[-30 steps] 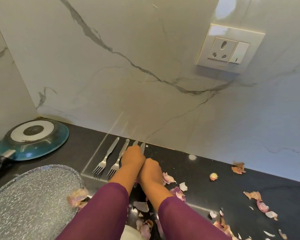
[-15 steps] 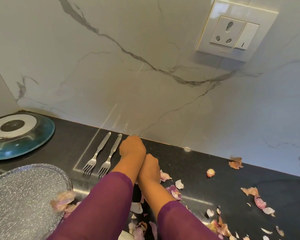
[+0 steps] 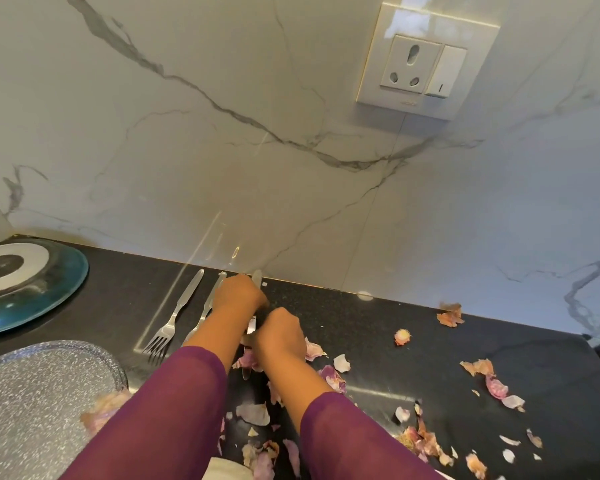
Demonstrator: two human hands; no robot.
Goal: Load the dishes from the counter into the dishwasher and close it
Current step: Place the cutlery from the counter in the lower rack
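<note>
Cutlery (image 3: 178, 310) lined up at back of black counter (image 3: 430, 358), handles toward marble wall; dishwasher out of view.
Laid parallel, likely for lifting as one bundle. Left hand (image 3: 238, 296) knuckles-up over handles of second fork (image 3: 208, 303) and knife (image 3: 257, 279); right hand (image 3: 281, 332) just behind, covering knife blade among onion peels (image 3: 333, 375). Fingers hidden underneath: grasping or only pressing, cannot tell. Both forearms stretched forward.

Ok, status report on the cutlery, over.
Left hand and right hand both over the knife, grip hidden. Left fork, next fork flat alongside. Onion peels litter the counter.
</note>
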